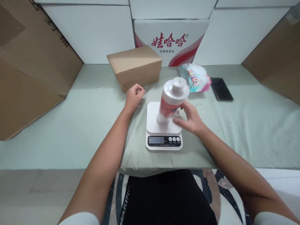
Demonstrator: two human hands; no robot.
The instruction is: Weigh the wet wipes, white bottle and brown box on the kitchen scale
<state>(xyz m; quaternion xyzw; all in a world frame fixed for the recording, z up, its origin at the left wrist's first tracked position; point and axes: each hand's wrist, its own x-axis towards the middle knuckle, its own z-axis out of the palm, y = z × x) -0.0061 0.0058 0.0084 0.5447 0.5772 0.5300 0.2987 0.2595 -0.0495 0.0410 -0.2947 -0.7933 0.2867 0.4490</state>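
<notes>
A white bottle with a pink-red label and a broad white cap [168, 106] stands on the plate of a white kitchen scale [152, 125]. The scale's small display shows what looks like a 0. To the right of the bottle is my right hand [191, 118], thumb and fingers apart and slightly blurred. Its fingertips are close to the label; I cannot tell whether they touch it. My left hand [134, 97] rests on the green cloth left of the scale, fingers curled in, with nothing visible in them. A brown cardboard box [140, 73] lies just beyond it.
Behind the bottle lies a colourful wipes pack [195, 78], with a black phone [221, 89] to its right. A white carton with red lettering [171, 40] stands at the back. Large cardboard panels [30, 72] flank the cloth-covered table [58, 134].
</notes>
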